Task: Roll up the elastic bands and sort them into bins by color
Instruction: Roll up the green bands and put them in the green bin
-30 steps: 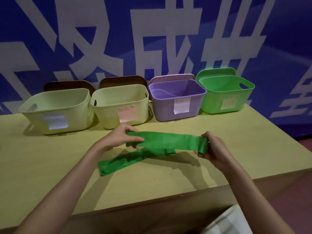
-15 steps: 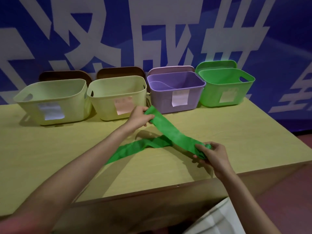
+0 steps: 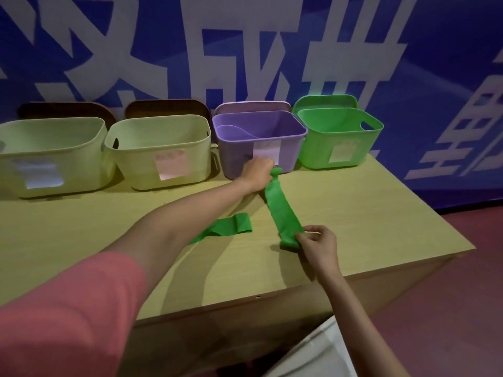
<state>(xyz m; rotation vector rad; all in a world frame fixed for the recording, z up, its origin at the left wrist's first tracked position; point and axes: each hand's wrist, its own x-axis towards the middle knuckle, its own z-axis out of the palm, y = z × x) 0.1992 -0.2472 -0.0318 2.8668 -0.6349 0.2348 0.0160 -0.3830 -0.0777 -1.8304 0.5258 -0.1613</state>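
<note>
Band (image 3: 283,210) of green elastic runs stretched across the tabletop (image 3: 367,213), its long axis lying from the right hand (image 3: 317,242) away toward the left hand (image 3: 258,174). The right hand pinches the near end between thumb and curled fingers, low over the wood. The left hand, arm reaching far forward, grips the far end with fingers closed round it, just in front of the purple bin (image 3: 260,142). A loose tail of the same band trails to the left of the right hand and passes under the left forearm, lying flat on the tabletop.

Rolling would most likely begin at the right hand's end, since that hand is nearer the body and has the end already folded over (the fold itself is hard to make out), winding away along the strip toward the left hand.

Beyond the left hand stand four bins in a row. The green bin (image 3: 337,140), beyond and to the right of both hands, is where this band belongs; what can be seen of its inside is bare. The purple bin shows a pale curved shape inside, which I cannot identify. The two cream bins (image 3: 158,151) to the left show nothing inside.
</note>
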